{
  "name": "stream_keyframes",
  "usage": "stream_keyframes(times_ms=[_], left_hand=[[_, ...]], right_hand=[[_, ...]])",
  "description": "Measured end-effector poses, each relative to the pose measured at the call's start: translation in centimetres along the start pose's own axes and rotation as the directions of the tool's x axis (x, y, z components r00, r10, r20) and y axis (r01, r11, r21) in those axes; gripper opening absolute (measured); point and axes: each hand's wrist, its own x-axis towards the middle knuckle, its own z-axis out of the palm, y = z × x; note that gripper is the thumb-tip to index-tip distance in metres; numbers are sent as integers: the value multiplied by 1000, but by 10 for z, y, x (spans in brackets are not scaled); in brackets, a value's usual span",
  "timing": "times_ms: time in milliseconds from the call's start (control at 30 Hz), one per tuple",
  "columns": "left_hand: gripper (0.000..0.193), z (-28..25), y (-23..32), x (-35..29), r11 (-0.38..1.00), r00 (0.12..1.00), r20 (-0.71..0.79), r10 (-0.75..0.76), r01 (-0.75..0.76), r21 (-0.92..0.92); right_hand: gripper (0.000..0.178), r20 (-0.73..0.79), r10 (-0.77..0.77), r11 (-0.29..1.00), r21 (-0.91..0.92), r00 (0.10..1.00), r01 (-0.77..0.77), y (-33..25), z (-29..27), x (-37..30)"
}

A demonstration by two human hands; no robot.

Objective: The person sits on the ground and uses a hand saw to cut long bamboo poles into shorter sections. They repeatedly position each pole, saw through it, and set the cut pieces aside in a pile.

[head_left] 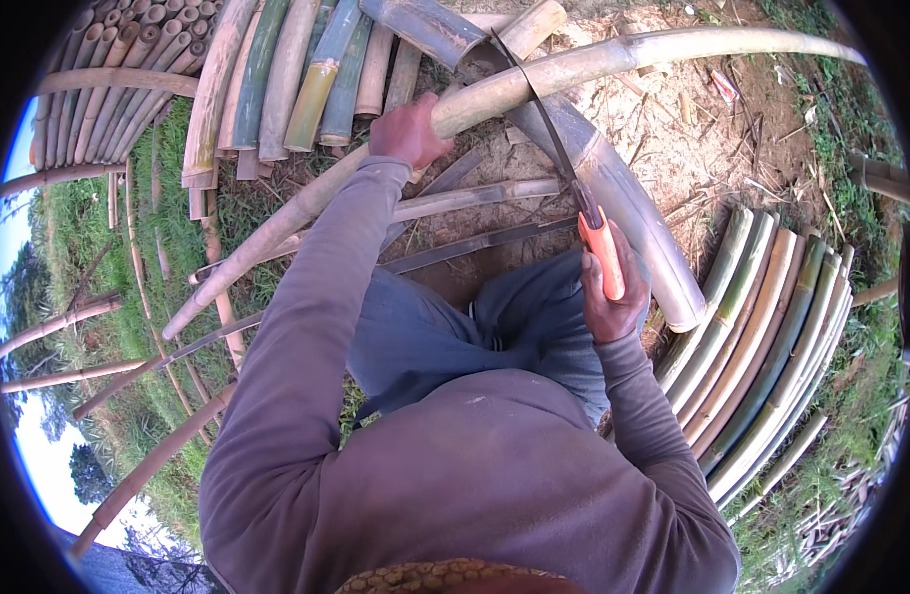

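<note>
Left hand: the left hand point(410, 134) is wrapped round the bamboo pole point(485, 102), a bit left of where the blade crosses it, so yeah, clamped on
Right hand: the right hand point(621, 297) is closed round the orange handle point(602, 257) of a saw point(582, 193), well apart from the other one
Pole's spot: slants in front of the person, low end out on the left, far end up at top right, passing over a thick bamboo tube point(623, 208)
Slip risk: if the teeth skate on that smooth round skin, the blade could hop sideways toward the left hand, I'd reckon that's the nasty one
Roll risk: round pole on a round tube, pinned by one hand as far as I can see, so a loose grip might let it turn or slide
Pinch risk: long overhang both sides, so in any cut a sagging end could squeeze the blade or splinter the wood
Leg risk: the right hand is right by the blue trousers point(534, 317), so a runaway pull stroke could bring the steel down that way imo
Pole's looks: pale tan with greyish smudges, a faint node ring toward the right, thinning to that end, bowed, though the lens probably adds some of that
Can't tell: whether the teeth have bitten in, or if there's a notch under the blade
</note>
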Motion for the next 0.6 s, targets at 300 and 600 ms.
stream_keyframes(times_ms=[300,600], left_hand=[[62,-3,1,9,999,999,-33,36,-36,3],[71,-3,9,10,999,999,-4,52,-52,15]], right_hand=[[48,-90,-100,995,8,991,101,17,58,85],[48,-75,-11,1000,22,997,13,25,65,96]])
